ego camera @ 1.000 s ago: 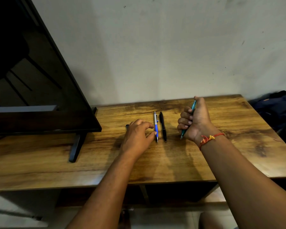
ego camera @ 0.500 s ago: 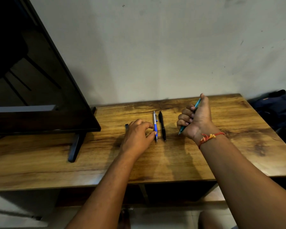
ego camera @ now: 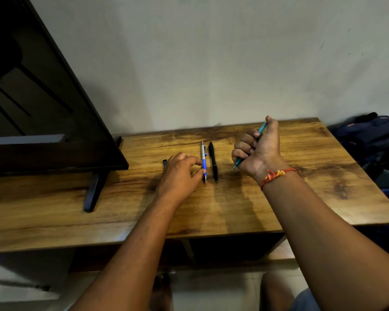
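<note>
Right hand (ego camera: 259, 151) fisted round teal pen (ego camera: 262, 129), thumb on far end. Left hand (ego camera: 180, 173) fingertips at blue pen (ego camera: 203, 161); can't tell if pinching. Probably light, stiff, slick, so grip mid-barrel.

The wide-angle head camera looks forward and down, close over the desk (ego camera: 279, 198), left hand (ego camera: 180, 173), right hand (ego camera: 259, 151) and wall (ego camera: 211, 63).

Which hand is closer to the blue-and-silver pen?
Left. The left hand touches the blue-and-silver pen from its left; the right hand, gripping a teal pen, sits past the black pen.
</note>
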